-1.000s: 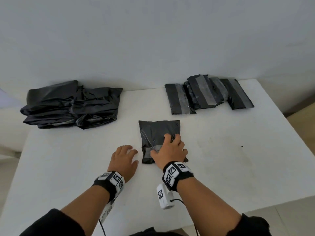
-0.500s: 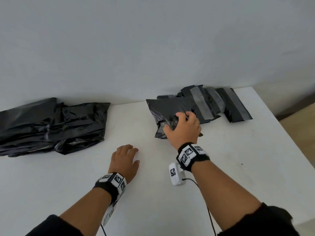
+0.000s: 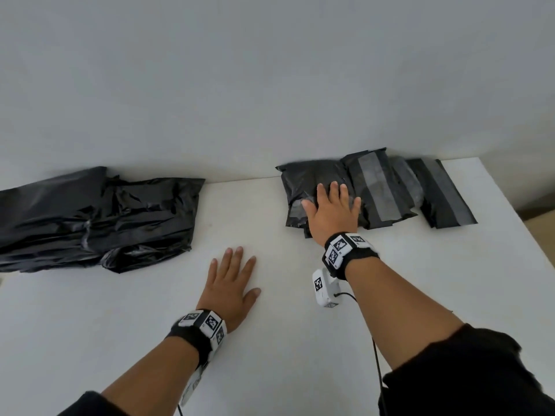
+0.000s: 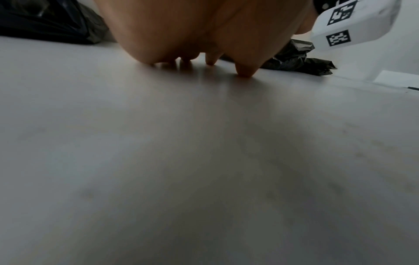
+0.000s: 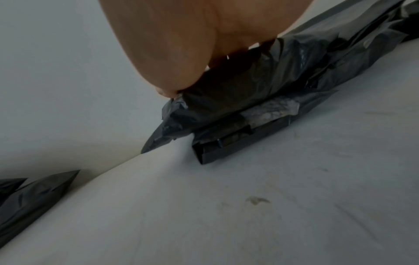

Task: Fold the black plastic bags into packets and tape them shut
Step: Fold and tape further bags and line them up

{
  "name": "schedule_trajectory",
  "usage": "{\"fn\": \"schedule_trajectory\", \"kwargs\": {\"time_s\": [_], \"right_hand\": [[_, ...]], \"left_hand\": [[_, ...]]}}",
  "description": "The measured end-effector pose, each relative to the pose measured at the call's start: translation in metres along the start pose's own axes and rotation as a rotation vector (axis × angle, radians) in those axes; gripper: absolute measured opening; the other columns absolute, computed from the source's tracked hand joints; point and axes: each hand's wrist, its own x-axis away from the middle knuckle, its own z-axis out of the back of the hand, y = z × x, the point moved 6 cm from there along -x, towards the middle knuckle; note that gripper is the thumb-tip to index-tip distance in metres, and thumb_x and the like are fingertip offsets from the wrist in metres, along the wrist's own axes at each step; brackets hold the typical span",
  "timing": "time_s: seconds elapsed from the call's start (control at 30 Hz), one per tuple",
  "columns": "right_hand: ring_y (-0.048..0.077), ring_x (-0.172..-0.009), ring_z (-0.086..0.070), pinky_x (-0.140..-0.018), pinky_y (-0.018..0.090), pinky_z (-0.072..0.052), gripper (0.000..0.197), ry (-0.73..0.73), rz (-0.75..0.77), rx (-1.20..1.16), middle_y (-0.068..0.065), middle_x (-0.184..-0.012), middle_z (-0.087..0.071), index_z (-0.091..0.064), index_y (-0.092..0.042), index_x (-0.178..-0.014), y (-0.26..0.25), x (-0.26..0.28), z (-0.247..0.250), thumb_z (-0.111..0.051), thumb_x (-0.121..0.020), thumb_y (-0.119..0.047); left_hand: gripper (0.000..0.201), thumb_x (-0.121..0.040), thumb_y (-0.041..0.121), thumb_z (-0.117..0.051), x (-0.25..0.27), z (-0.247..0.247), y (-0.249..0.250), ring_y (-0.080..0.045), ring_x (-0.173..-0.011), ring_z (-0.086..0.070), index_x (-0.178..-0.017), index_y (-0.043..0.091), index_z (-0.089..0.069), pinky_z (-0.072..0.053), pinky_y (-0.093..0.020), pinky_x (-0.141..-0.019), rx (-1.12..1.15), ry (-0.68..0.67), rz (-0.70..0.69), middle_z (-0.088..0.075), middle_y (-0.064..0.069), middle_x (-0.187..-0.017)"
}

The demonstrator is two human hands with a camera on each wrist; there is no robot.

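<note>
Head view: white worktop point(image 3: 300, 340) against a pale wall. The person's right hand point(image 3: 332, 214) lies flat, fingers point(image 3: 334, 192) straight and spread, palm down on a folded black bag packet point(image 3: 303, 187) near the far edge, right of centre. Nothing is gripped; the hand just presses on it. A strip of grey tape point(image 3: 295, 207) shows by the thumb. The packet touches and partly overlaps a row of finished taped packets point(image 3: 381, 187) running toward the far right corner, each w/ a grey tape band. The left hand point(image 3: 231, 291) rests flat on bare worktop nearer the front edge, fingers straight and released, holding nothing, well apart from the packet. A heap of unfolded black plastic bags point(image 3: 96, 217) sits at the far left edge. Both wrists wear black bands w/ white marker tags.

Left wrist view: left hand point(image 4: 192, 30) seen from behind, fingertips point(image 4: 246, 71) touching the worktop point(image 4: 204, 161). The bag heap point(image 4: 45, 21) is at upper left; crumpled black plastic shows beyond the fingers at right.

Right wrist view: right hand point(image 5: 181, 44) presses on top of the packet point(image 5: 260, 86), which lies on the worktop point(image 5: 249, 215) by the wall. Grey tape point(image 5: 269, 109) crosses its near side. Fingers are hidden behind the palm here. Corners of the bag heap point(image 5: 34, 197) show at lower left.
</note>
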Motion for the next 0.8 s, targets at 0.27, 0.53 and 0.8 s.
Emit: {"fn": "schedule_trajectory", "kwargs": {"time_s": [0.27,0.53,0.8], "right_hand": [[0.031,-0.152,-0.002,-0.119,0.059,0.000,0.063,0.154,0.088,-0.069,0.013,-0.162,-0.020,-0.036,-0.022,-0.149,-0.021,0.032,0.008,-0.034,-0.098,-0.059],[0.027,-0.125,-0.050,-0.107,0.044,-0.038,0.043,0.056,0.398,-0.303,0.005,-0.132,-0.059,-0.055,-0.017,-0.135,-0.116,0.119,-0.034,-0.050,-0.097,-0.037],[0.028,-0.143,-0.026,-0.117,0.040,-0.023,0.054,-0.218,0.461,-0.094,0.007,-0.154,-0.034,-0.038,-0.023,-0.147,-0.174,0.173,-0.092,-0.045,-0.098,-0.043]], "left_hand": [[0.072,-0.090,0.061,-0.027,0.009,0.011,-0.003,-0.018,-0.149,0.009,-0.153,0.026,-0.023,0.009,-0.035,-0.119,0.121,0.006,0.003,0.000,0.001,-0.163],[0.027,-0.087,0.023,-0.068,0.061,0.032,-0.039,-0.024,-0.126,-0.049,-0.114,0.018,-0.070,-0.036,-0.032,-0.109,0.369,0.278,0.150,-0.059,-0.003,-0.130],[0.036,-0.074,0.010,-0.072,0.100,0.116,-0.107,-0.031,-0.100,-0.053,-0.108,0.017,-0.067,-0.046,-0.044,-0.085,0.119,0.663,0.345,-0.060,-0.004,-0.108]]}}
